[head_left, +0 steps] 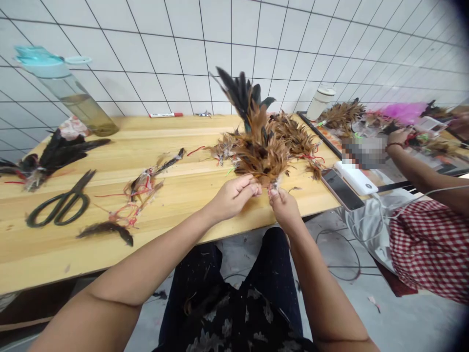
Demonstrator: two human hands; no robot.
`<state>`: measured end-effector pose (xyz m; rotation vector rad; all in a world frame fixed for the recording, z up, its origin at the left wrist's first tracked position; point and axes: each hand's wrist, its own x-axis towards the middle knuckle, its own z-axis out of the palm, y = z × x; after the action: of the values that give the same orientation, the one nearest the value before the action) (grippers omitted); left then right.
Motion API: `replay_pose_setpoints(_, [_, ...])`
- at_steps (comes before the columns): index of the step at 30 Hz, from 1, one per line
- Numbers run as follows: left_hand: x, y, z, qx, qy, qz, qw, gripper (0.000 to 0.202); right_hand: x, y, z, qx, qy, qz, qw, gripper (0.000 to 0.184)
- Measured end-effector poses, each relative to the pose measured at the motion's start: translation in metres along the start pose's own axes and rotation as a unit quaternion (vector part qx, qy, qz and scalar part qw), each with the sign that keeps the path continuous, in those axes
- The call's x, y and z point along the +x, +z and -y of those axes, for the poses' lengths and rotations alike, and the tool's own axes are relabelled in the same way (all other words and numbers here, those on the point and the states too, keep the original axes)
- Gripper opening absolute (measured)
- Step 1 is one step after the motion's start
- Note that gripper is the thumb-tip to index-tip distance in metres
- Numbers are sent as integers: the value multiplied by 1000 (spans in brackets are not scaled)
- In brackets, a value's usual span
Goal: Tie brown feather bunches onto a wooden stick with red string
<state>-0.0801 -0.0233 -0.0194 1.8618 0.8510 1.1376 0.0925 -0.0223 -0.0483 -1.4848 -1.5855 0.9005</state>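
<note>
A bundle of brown and black feathers stands upright over the front edge of the wooden table. My left hand is closed around the bundle's base from the left, fingers pinched at the quills. From below, my right hand pinches the same base, where red thread shows. More brown feathers lie piled just behind the bundle.
Black scissors lie at the left, with black feathers and a water bottle behind. Feather scraps with red thread litter the middle. A phone and white power bank sit at the right edge. Another person's arm works further right.
</note>
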Motion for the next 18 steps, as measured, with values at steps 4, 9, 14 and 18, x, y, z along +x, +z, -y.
replay_pose_setpoints(4, [3, 4, -11, 229, 121, 52, 964, 24, -5, 8, 11, -365, 14, -39, 930, 25])
replay_pose_setpoints(9, [19, 9, -16, 327, 135, 118, 928, 21, -11, 17, 9, -506, -67, -23, 859, 25])
replay_pose_setpoints(14, [45, -2, -19, 232, -71, 172, 955, 22, -20, 8, 8, -532, -201, 12, 822, 35])
replay_pose_setpoints(18, [55, -7, -16, 128, -198, 212, 948, 20, -30, -1, 10, -533, -253, 21, 807, 28])
